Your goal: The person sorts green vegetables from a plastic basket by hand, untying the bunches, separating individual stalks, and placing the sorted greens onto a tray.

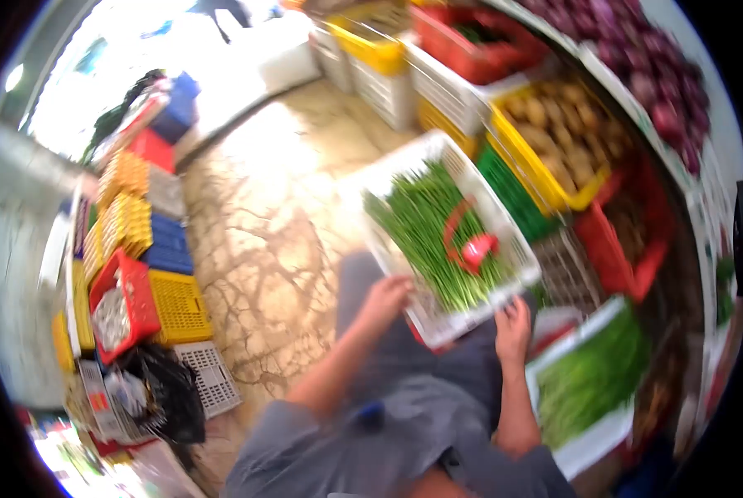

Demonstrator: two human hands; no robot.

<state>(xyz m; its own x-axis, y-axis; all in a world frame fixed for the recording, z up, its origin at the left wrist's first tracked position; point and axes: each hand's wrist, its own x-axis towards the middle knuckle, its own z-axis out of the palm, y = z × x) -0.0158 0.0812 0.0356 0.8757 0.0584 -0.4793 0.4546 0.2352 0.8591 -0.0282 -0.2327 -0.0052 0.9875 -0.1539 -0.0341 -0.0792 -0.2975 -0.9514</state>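
A white plastic crate (516,235) is in front of my body, over my knees, tilted in view. Long thin green stalks, like chives or garlic shoots (425,224), lie lengthwise in it. On top of them rests a red item with a loop-shaped band (477,249), too blurred to name. My left hand (388,300) is closed on the crate's near left side. With its fingers bent at the near right corner, my right hand (513,330) grips the same crate. The undersides of both grips are hidden.
Potatoes fill a yellow crate (545,199) on the right, above a green crate (516,189). Red onions (653,66) lie on the shelf beyond. Greens (595,378) lie in a white box by my right arm. Stacked crates (179,303) and a black bag (172,390) line the left.
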